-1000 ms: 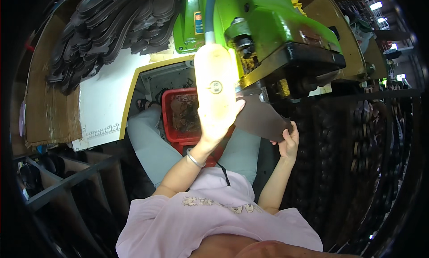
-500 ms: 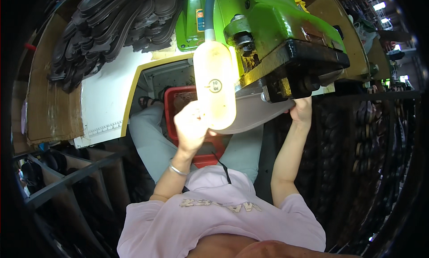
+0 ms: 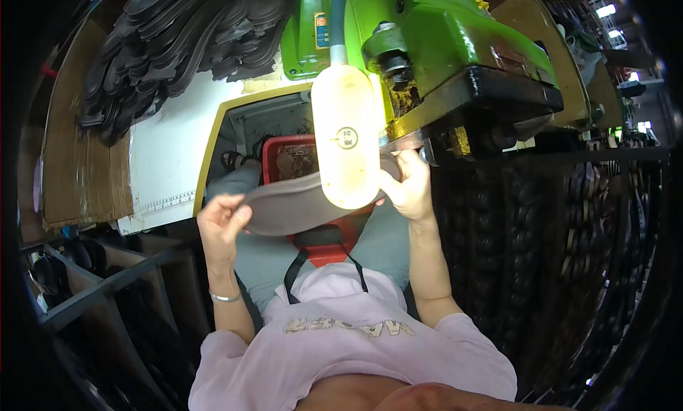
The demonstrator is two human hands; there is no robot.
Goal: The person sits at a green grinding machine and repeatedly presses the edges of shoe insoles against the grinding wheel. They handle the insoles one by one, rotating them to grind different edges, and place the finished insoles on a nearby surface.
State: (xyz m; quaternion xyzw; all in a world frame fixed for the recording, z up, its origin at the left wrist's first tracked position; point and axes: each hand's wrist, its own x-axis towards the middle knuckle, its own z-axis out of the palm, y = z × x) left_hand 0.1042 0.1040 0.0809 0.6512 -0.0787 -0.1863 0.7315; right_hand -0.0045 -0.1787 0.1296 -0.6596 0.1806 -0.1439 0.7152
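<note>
Dark sole (image 3: 288, 208) shifted leftward, left grip (image 3: 219, 227) pinching its left end, right grip (image 3: 414, 185) pinching the other just beside the green machine (image 3: 455, 45), so most of it, between both, seems clear of contact there.

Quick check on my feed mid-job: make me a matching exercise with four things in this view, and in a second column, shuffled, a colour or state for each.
Things
1. Sole
2. Lamp
3. Basket
4. Machine

Colours and states
A. Red
B. Mostly green, with a black part low on its front
C. Held by the left hand and the right hand
D. Lit, glowing pale yellow

Pairs: 1-C, 2-D, 3-A, 4-B
</note>
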